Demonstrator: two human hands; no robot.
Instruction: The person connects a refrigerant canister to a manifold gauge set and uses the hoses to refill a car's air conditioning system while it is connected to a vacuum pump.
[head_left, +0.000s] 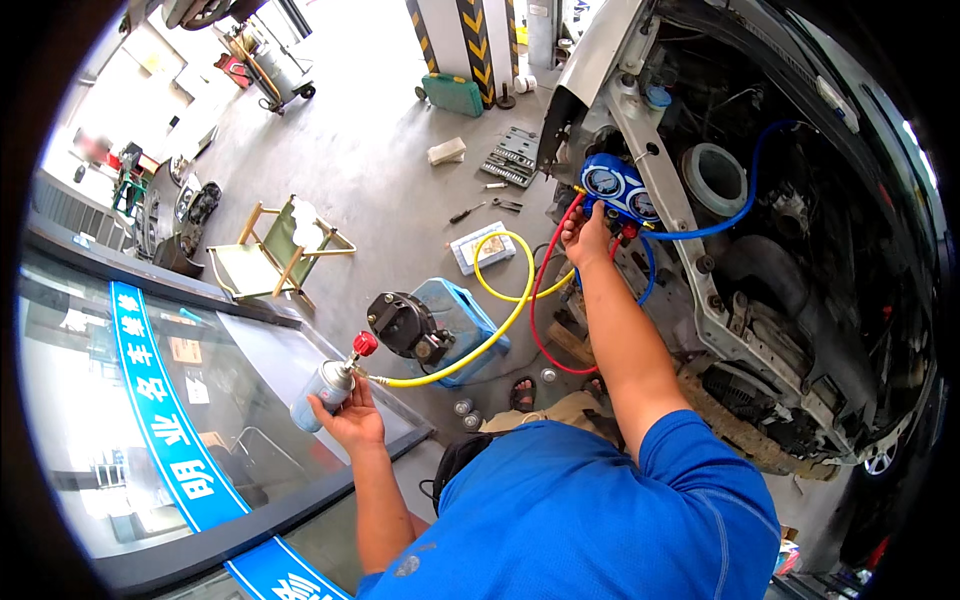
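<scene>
A refrigerant can [322,392] rests tilted in my left hand [357,420], its fingers curled round the side. On the can's top sits a tap valve with a red knob [365,344]. From that valve a yellow hose [523,300] loops toward a blue manifold gauge set [622,184] with two dials. My right hand [588,238] grips the gauge set's lower left part at the front edge of a car's engine bay [715,175]. A red hose [535,312] hangs down from the gauge set, and a blue hose [735,222] runs into the engine bay.
Beside the can, a black round machine part [402,325] sits by a blue plastic stool [455,312]. A folding chair [282,248], an open socket set [512,157], pliers [507,205] and a green case [452,95] are on the floor. Glass panels [265,370] border the left.
</scene>
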